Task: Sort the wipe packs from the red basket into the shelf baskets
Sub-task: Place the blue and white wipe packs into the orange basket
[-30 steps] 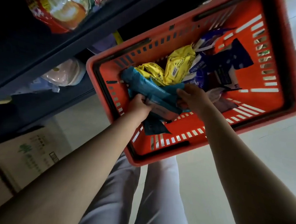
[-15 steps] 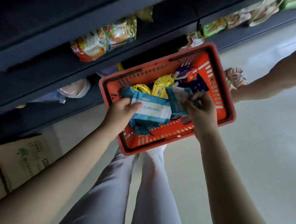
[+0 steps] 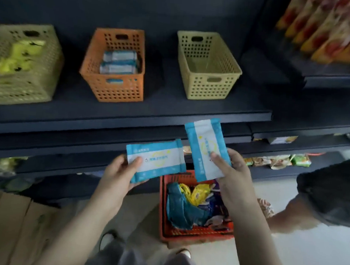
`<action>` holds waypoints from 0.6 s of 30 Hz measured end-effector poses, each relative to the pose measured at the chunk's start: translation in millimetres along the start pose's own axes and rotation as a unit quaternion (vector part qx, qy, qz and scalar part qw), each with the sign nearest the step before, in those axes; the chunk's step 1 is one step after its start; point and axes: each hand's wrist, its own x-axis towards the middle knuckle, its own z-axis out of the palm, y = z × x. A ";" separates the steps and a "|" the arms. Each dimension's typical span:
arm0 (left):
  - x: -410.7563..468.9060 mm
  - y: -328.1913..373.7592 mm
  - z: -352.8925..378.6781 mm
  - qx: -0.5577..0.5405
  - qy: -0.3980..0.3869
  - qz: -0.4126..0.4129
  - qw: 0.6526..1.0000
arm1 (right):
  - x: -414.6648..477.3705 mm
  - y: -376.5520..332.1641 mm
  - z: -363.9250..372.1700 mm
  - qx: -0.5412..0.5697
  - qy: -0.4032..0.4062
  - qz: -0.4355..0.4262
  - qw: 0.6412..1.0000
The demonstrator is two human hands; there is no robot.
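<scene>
The left hand [image 3: 121, 170] is holding one blue and white pack [image 3: 157, 158] lying sideways, with the thumb on top and the fingers curled under it. The right hand [image 3: 229, 169] is gripping a second pack [image 3: 206, 147] of the same kind, standing upright, with the thumb pressing on its front. The two packs are hanging just beside each other in the air, in front of the dark shelf [image 3: 130, 112] and above the red basket [image 3: 193, 236]. The red basket is sitting on the floor below the hands, and loose packs [image 3: 185, 207] are lying jumbled in it (teal, yellow and dark blue ones, too mixed up to count).

Three small baskets are standing in a row on the shelf. A green basket [image 3: 17, 88] on the left is holding yellow packs [image 3: 17, 57]. An orange basket [image 3: 115, 91] in the middle is holding stacked packs [image 3: 118, 63] in blue and white, two showing on top. A yellow basket [image 3: 210, 87] is standing on the right. One cardboard box [image 3: 2, 223] is sitting at the lower left. Another person's arm [image 3: 331, 195] is showing at the right.
</scene>
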 end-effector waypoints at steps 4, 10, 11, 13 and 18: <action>-1.4 39.7 -55.9 -0.027 0.007 0.024 0.999 | -9.5 -11.9 66.5 0.042 -0.052 0.041 0.997; 18.8 85.5 -153.7 -0.020 0.006 0.040 0.999 | -20.0 0.5 169.7 0.060 -0.098 0.031 0.993; 23.2 91.9 -166.6 -0.021 0.002 0.043 0.999 | -20.8 3.5 186.7 0.058 -0.098 0.023 0.993; 31.6 103.4 -188.4 -0.030 -0.003 0.049 0.998 | -23.0 8.2 217.7 0.069 -0.101 0.022 0.992; 47.8 129.6 -219.8 -0.045 -0.011 0.048 0.998 | -21.8 12.4 266.6 0.047 -0.018 0.036 0.998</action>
